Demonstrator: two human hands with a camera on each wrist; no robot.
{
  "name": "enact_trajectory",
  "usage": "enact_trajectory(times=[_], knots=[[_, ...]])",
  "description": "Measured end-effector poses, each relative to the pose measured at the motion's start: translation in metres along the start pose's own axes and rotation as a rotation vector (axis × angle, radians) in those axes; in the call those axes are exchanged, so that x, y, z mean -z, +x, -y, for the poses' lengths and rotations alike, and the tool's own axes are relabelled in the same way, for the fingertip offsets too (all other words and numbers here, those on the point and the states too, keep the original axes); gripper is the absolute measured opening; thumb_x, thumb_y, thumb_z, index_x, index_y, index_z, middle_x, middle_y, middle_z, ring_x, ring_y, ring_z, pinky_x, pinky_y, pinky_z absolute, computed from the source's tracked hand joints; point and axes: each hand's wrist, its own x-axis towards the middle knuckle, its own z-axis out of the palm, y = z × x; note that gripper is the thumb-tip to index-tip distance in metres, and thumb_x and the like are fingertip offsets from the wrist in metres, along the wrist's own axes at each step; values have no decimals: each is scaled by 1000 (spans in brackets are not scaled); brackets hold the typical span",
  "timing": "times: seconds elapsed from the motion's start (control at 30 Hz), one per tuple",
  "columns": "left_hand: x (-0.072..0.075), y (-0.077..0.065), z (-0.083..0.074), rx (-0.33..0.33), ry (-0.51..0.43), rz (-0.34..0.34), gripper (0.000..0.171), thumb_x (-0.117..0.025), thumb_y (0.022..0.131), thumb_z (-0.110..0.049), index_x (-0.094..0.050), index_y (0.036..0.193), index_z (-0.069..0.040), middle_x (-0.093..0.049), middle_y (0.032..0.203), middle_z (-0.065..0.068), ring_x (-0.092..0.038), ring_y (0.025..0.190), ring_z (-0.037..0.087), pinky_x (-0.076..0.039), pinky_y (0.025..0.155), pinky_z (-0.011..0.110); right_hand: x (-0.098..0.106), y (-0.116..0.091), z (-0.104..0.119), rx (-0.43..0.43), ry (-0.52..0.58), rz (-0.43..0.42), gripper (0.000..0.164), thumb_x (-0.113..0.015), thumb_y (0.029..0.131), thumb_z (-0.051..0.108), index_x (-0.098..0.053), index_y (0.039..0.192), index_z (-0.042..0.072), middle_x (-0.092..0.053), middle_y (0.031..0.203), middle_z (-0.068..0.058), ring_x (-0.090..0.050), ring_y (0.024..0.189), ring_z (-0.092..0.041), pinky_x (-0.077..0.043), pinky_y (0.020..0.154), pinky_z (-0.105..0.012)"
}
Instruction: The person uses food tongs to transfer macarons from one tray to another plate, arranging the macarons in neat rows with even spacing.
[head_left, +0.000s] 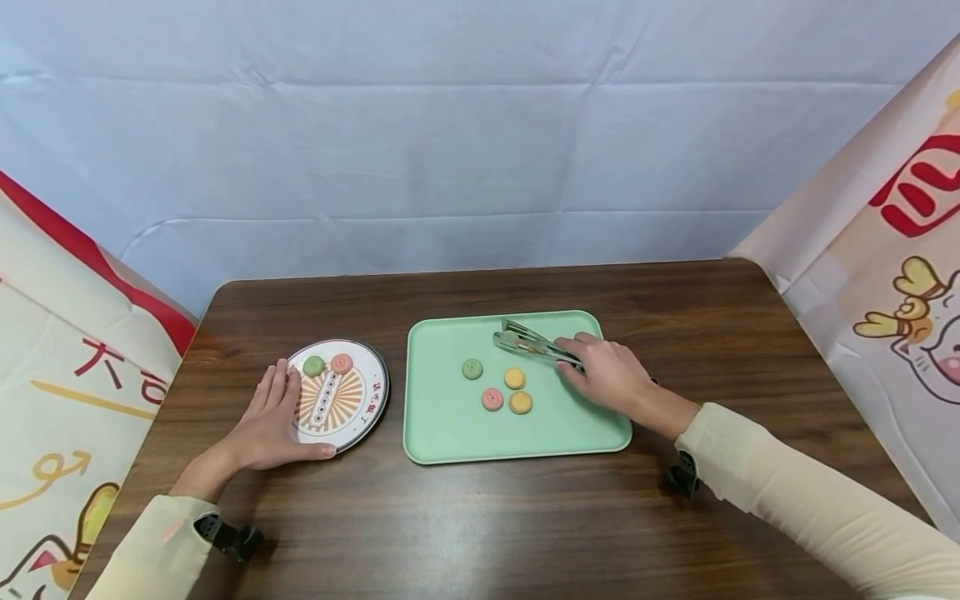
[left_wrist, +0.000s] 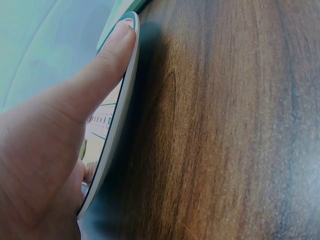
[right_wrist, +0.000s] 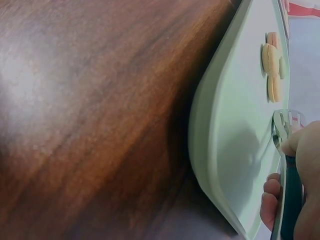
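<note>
My left hand (head_left: pixel 264 423) rests on the rim of a round white plate (head_left: pixel 360 417), fingers straight along its left side and thumb on the near edge. A green button-like cookie (head_left: pixel 313 366) and a pink one (head_left: pixel 341 363) lie on that plate. Over the right part of a light green tray (head_left: pixel 442 433), my right hand (head_left: pixel 606 372) grips a pair of metal tongs (head_left: pixel 525 340), their tips apart with no cookie between them. In the tray lie a green cookie (head_left: pixel 472 368), a pink cookie (head_left: pixel 492 399) and two yellow cookies (head_left: pixel 520 402), left of the right hand.
Plate and tray stand on a dark wooden table (head_left: pixel 465 525) with a gap between them. A pale cloth (head_left: pixel 450 150) hangs behind the table, and printed sheets flank it on both sides.
</note>
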Motion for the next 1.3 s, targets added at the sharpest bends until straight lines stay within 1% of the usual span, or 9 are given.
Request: enact_trajectory(times=[0.17,0.33,0.43,0.7,1.0,1.23,1.3], knots=[[0,1,1,5,5,17,143,-82,70,-65,-2,154,19,14,162,36,12,151,51,-8,117,68,0,1,0,12,-2,-5,39,-68,99,25,-67,132,5,-69,109,-14,-58,62,-15,-48,53,-35],[-4,2,8,0,-7,12,145,-81,70,-69,0,155,17,17,163,33,16,151,48,-5,118,67,-1,1,0,18,1,-5,40,-68,99,26,-67,133,5,-69,107,-12,-53,59,-12,-45,52,-33],[-4,3,11,5,-4,23,148,-78,69,-73,3,155,15,21,163,30,19,151,46,-3,118,67,-1,1,0,20,-1,-8,39,-68,99,26,-67,132,5,-69,106,-12,-53,59,-12,-46,52,-33],[-5,4,10,7,-7,30,148,-78,69,-75,4,155,15,21,163,30,19,151,46,-4,118,67,-1,2,2,22,-2,-6,39,-68,99,25,-67,133,5,-70,109,-13,-59,64,-15,-49,55,-36],[-6,4,12,3,-7,24,148,-78,70,-74,4,155,15,21,163,30,19,151,46,-3,118,67,1,5,4,26,1,0,39,-67,99,26,-67,133,5,-69,108,-12,-58,65,-15,-49,56,-36],[-5,3,10,13,0,23,148,-78,69,-75,3,156,14,21,164,29,18,151,45,-4,118,67,2,7,5,35,0,-5,39,-67,100,25,-67,133,6,-69,106,-11,-55,61,-12,-46,53,-33],[-5,2,9,7,-6,19,148,-78,69,-75,2,156,15,20,164,30,18,151,46,-4,118,67,2,7,6,37,-1,-6,39,-67,100,25,-67,133,6,-69,105,-11,-54,61,-12,-46,52,-32]])
